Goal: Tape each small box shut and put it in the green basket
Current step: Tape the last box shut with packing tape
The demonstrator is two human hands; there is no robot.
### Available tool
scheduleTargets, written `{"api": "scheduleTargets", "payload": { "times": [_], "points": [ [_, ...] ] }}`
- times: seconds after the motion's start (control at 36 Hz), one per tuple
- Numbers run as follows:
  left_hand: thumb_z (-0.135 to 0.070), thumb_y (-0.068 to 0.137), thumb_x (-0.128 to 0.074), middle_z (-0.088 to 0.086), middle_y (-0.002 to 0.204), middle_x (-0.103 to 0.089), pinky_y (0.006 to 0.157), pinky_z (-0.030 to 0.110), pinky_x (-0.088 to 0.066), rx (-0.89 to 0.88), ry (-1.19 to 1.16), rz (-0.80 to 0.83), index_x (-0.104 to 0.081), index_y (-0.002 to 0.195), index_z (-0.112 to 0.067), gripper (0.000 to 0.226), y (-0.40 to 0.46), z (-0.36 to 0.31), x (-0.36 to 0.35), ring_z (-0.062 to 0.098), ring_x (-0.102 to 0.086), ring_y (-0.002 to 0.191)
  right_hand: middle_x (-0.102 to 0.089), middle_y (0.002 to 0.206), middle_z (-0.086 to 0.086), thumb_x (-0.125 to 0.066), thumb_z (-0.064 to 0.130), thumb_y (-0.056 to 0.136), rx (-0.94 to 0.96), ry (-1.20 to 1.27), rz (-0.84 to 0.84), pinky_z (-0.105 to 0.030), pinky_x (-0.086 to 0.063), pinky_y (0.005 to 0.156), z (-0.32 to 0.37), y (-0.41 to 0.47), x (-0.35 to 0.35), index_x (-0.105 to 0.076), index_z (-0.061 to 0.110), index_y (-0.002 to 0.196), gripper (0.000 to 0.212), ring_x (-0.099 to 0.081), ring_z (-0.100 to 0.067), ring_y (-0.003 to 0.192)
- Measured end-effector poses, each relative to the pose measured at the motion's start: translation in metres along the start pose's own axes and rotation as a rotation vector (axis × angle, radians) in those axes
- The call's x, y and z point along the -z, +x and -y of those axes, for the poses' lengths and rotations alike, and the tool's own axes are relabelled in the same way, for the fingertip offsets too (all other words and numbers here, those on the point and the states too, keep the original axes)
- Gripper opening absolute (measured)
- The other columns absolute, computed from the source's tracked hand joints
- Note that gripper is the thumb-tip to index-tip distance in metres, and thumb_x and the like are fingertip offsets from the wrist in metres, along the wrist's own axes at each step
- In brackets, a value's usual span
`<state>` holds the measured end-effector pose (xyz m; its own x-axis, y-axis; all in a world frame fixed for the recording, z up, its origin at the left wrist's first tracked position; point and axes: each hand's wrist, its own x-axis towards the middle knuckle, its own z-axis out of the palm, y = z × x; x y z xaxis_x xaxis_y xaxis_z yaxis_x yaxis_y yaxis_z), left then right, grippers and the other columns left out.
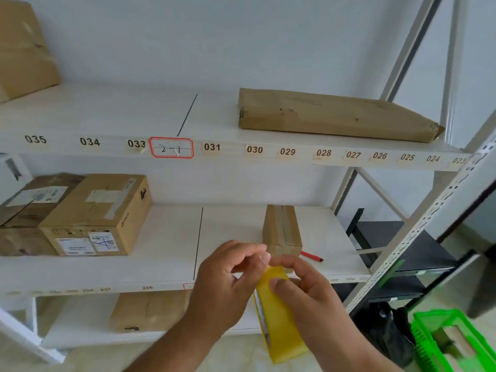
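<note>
In front of the middle shelf point(161, 264): both hands raised over a yellow tape roll point(279, 318), seen edge-on. Right hand point(308, 296) gripping the roll, thumb across its yellow face, fingers curled behind. Left hand point(228, 285) pinching at the roll's top edge with thumb and forefinger, other fingers curled; probably on the tape end, too blurred to confirm.

Just behind the hands, on the middle shelf: small box point(281, 232), narrow, brown cardboard, lying end-on to the camera, strip of tape along its top seam. Near end hidden by the fingers, so contact not determinable. Beside it on the right, touching or nearly so: red pen point(311, 256).

Bottom right corner, down at floor level: green basket point(429, 342), slatted plastic, partly cut off by the frame edge, something pale inside. Well apart from the small box. Black bag point(383, 328) just left of it.

Left end of the middle shelf: stacked cardboard boxes point(91, 218) with shipping labels. On the upper shelf point(120, 116): flat brown parcel point(335, 116) at right, large carton point(24, 49) at far left. Numbered labels 035 down to 023 along that shelf's front edge, red-bordered tag point(171, 148) between 033 and 031. On the lowest shelf, below the hands: one more brown box point(147, 310).
</note>
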<state>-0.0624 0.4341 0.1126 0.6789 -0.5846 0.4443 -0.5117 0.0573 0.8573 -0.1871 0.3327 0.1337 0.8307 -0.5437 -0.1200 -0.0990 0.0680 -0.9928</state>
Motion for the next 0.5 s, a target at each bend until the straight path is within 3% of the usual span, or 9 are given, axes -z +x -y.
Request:
{"api": "scheduleTargets", "payload": {
  "times": [0.08, 0.17, 0.22, 0.28, 0.33, 0.42, 0.5],
  "points": [
    [-0.04, 0.09, -0.07, -0.012, 0.094, -0.071, 0.077, 0.018, -0.055, 0.089, -0.055, 0.026, -0.066, 0.123, -0.038, 0.034, -0.001, -0.003, 0.007, 0.008, -0.069, 0.09, -0.056, 0.078, -0.019, -0.067, 0.037, 0.075, -0.019, 0.014, -0.018, -0.042, -0.034, 0.068, 0.0, -0.003, -0.004, -0.073, 0.035, 0.11, 0.035, -0.04, -0.029, 0.069],
    [-0.042, 0.087, -0.068, -0.01, 0.093, -0.073, 0.08, 0.019, -0.054, 0.248, -0.168, 0.005, -0.05, 0.137, -0.043, 0.054, 0.005, -0.006, 0.019, 0.009, -0.07, 0.088, -0.061, 0.079, -0.018, -0.069, 0.046, 0.065, -0.03, -0.012, -0.036, -0.042, -0.04, 0.068, 0.002, -0.001, -0.006, -0.073, 0.039, 0.106, 0.042, -0.046, -0.028, 0.069],
    [-0.035, 0.092, -0.069, -0.011, 0.094, -0.073, 0.08, 0.023, -0.053, 0.226, -0.156, -0.054, -0.055, 0.127, -0.04, 0.039, 0.005, -0.006, 0.024, 0.01, -0.07, 0.091, -0.065, 0.077, -0.014, -0.069, 0.041, 0.068, -0.043, -0.019, -0.038, -0.041, -0.044, 0.068, 0.005, 0.0, -0.005, -0.073, 0.041, 0.1, 0.032, -0.051, -0.028, 0.069],
    [-0.028, 0.092, -0.068, -0.012, 0.097, -0.072, 0.073, 0.028, -0.054, 0.139, -0.107, -0.139, -0.059, 0.105, -0.038, 0.018, 0.0, -0.005, 0.027, 0.011, -0.068, 0.093, -0.068, 0.075, -0.011, -0.065, 0.037, 0.071, -0.057, -0.02, -0.03, -0.04, -0.045, 0.068, 0.009, 0.002, -0.004, -0.073, 0.042, 0.096, 0.027, -0.053, -0.027, 0.069],
    [-0.019, 0.09, -0.061, -0.013, 0.102, -0.069, 0.068, 0.03, -0.054, 0.009, -0.01, -0.146, -0.06, 0.094, -0.032, 0.013, -0.006, -0.006, 0.028, 0.013, -0.067, 0.096, -0.066, 0.076, -0.011, -0.065, 0.036, 0.071, -0.072, -0.017, -0.049, -0.041, -0.044, 0.068, 0.008, 0.005, -0.002, -0.073, 0.043, 0.096, 0.028, -0.051, -0.027, 0.069],
    [-0.02, 0.091, -0.055, -0.014, 0.118, -0.062, 0.082, 0.013, -0.047, -0.107, 0.063, 0.001, -0.07, 0.092, -0.028, 0.018, -0.017, -0.008, 0.028, 0.013, -0.063, 0.113, -0.061, 0.079, -0.014, -0.069, 0.041, 0.068, -0.077, -0.009, -0.07, -0.042, -0.039, 0.069, 0.005, 0.007, -0.001, -0.073, 0.042, 0.103, 0.035, -0.046, -0.027, 0.071],
    [-0.028, 0.093, -0.05, -0.017, 0.138, -0.054, 0.105, 0.023, -0.04, -0.011, -0.003, 0.182, -0.076, 0.096, -0.041, 0.029, -0.021, -0.013, 0.024, 0.012, -0.05, 0.134, -0.06, 0.08, -0.012, -0.067, 0.046, 0.067, -0.086, -0.016, -0.059, -0.042, -0.035, 0.07, -0.001, 0.008, -0.001, -0.071, 0.041, 0.107, 0.041, -0.044, -0.026, 0.073]
  ]
}}
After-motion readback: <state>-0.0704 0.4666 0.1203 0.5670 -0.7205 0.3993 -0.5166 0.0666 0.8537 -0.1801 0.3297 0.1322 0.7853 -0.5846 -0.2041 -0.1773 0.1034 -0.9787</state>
